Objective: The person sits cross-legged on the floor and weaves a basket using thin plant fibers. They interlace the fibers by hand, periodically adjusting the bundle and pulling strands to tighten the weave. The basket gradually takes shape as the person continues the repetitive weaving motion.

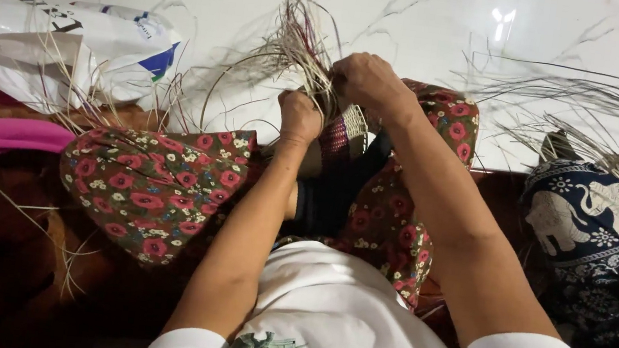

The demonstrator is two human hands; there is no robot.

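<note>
The half-woven basket point(346, 135) sits between the knees, its loose straw strands point(302, 39) fanning upward and away. Left hand point(299, 116) and right hand point(368, 80) both clench the strands (knuckles hiding the rim). A plastic bag point(66, 42) lies left, an elephant-print cloth point(592, 213) right.

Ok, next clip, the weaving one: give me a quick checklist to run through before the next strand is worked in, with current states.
1. Left hand gripping the woven piece: ok.
2. Right hand closed on the loose strands: ok.
3. Piece braced between the knees in floral fabric: ok.
4. Spare strands lying at the right side: ok.
5. Strands free of tangles: cannot tell.
6. Weave edge even: cannot tell, hidden by hands.
</note>
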